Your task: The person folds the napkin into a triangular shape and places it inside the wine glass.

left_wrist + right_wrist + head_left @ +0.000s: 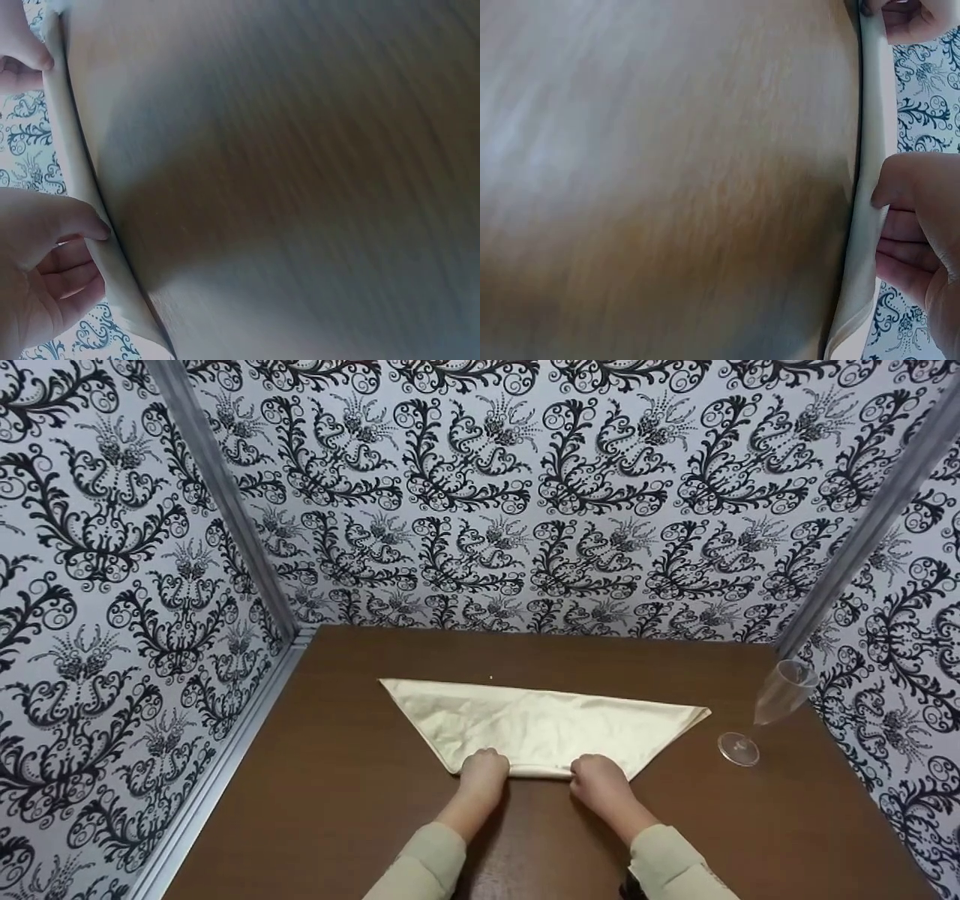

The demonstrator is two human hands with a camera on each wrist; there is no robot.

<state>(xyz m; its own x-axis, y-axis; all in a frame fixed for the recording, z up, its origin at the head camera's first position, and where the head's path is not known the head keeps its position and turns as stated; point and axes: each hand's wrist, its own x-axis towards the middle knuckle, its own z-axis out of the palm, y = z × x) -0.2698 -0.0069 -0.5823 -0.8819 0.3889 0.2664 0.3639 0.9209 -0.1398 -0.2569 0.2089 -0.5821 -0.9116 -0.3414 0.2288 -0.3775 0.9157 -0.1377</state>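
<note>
A cream cloth napkin lies on the brown table, folded into a wide shape with a long far edge and pointed ends. Its near edge is rolled into a narrow band. My left hand pinches this rolled edge toward its left end, the thumb on the near side and the fingers curled over the cloth. Toward the right end, my right hand pinches the same edge, its thumb pressed on the roll. Both wrist views show the rolled edge running between the two hands.
A clear stemmed glass stands upright to the right of the napkin, near the table's right side. Patterned black-and-white walls with grey metal posts enclose the brown table at the back and sides.
</note>
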